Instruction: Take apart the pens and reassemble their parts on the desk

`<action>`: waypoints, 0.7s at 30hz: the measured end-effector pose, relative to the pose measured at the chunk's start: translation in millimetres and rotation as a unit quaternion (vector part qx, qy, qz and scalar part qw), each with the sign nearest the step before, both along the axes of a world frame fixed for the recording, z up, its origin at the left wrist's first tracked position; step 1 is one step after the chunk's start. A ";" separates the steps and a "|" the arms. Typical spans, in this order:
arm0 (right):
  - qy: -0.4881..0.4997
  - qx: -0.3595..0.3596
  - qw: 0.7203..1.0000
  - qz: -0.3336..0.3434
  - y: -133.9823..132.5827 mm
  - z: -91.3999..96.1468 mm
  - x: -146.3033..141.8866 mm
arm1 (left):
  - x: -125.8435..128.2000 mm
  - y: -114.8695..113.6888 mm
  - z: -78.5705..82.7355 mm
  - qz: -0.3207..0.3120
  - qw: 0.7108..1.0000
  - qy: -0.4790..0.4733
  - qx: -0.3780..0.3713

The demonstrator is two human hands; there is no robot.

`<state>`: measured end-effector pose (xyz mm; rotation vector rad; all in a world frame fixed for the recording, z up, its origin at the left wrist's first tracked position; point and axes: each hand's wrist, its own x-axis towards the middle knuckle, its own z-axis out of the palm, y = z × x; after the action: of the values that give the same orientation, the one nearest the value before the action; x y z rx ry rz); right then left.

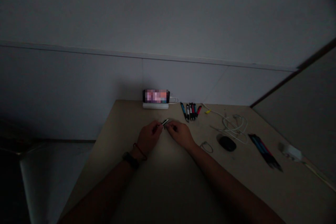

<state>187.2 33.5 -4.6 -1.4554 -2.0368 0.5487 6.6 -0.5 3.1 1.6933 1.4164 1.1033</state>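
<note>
Dim light shades the bench [128, 120], and a row of pens [190, 112] lies at 1 o'clock from the hands. The left hand [149, 137] and right hand [179, 133] nearly meet, fingers curled, both pinching a small silver-and-black pen part [165, 123]. Its long axis points toward 2 o'clock; fingers hide its lower end, so its exact form is unclear.

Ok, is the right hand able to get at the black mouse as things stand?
Probably yes: from the right hand to the black mouse nothing tall stands in the way, only a thin wire loop lying flat on the table.
</note>
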 end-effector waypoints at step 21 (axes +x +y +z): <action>-0.010 -0.002 1.000 0.001 0.7 0.6 0.1 | 0.6 -0.1 1.2 -0.002 1.000 0.003 -0.005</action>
<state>187.3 34.2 -4.1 -1.4665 -2.0544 0.5418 7.2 -0.6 4.3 1.6925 1.4185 1.0876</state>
